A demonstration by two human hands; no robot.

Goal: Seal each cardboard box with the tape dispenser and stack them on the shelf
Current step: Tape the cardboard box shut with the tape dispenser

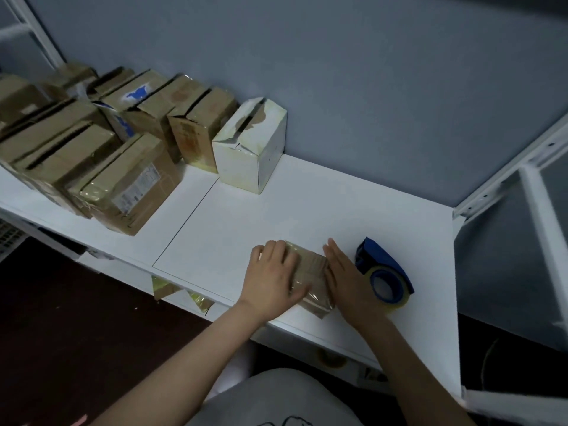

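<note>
A small brown cardboard box [312, 281] wrapped in clear tape lies on the white shelf board [276, 210] near its front edge. My left hand [273, 275] lies flat over the box's left half, fingers curving over its top. My right hand [349, 278] presses its straight fingers against the box's right side. Just right of that hand, the blue tape dispenser [384, 272] with a roll of clear tape sits on the board, untouched.
Several brown cardboard boxes [101, 142] stand packed together at the back left of the board, with a worn white box [250, 146] at the row's right end. A white metal shelf frame [522, 167] rises on the right. Grey wall behind.
</note>
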